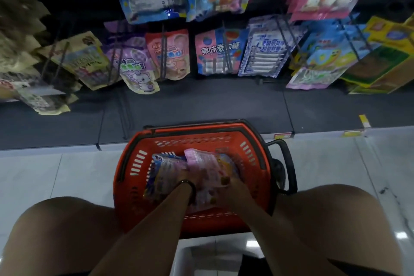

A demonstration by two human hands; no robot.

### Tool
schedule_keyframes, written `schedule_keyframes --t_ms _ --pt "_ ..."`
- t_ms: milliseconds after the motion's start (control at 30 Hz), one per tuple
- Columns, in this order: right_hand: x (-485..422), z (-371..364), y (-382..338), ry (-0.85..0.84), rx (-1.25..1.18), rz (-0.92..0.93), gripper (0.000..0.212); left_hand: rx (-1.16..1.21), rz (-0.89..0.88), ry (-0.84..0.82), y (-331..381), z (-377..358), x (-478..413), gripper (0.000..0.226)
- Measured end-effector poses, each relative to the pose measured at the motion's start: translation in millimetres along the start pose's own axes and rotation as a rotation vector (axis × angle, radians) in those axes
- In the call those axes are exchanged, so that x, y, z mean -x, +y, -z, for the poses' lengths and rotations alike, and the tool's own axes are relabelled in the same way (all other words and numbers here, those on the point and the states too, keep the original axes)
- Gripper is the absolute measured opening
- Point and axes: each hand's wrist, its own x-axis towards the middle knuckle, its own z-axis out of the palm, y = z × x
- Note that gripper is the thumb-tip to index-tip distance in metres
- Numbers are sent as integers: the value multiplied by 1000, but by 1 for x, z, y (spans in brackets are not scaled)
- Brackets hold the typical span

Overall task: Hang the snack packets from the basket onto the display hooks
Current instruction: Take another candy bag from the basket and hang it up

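both hands are down in the red basket at the centre of the frame, on the tiled floor between the left knee and the right knee. the left hand, with a black band at the wrist, is pushed in among the packets, touching the blue packet and the pink packet. its fingers are buried, so i cannot tell if they are spread or pinching. the right hand sits at the pink packet's lower right edge, fingers blurred, grip unclear. the pink packet lies on top of the pile, tilted. across the upper half of the frame, hanging packets fill the display hooks above a dark shelf base.
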Motion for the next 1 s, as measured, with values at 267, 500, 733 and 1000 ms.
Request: schedule_keyframes --t_ms 267,500,733,1000 --pt "17 5 -1 -1 30 87 18 61 96 -298 66 40 114 66" --pt "28 7 -10 48 -49 43 42 346 89 -185 10 68 119 45" --pt "66 2 -19 -43 -464 -131 45 864 -45 -271 21 137 226 31" --pt "105 24 -45 -109 -1172 133 45 935 -225 -568 14 167 296 33"
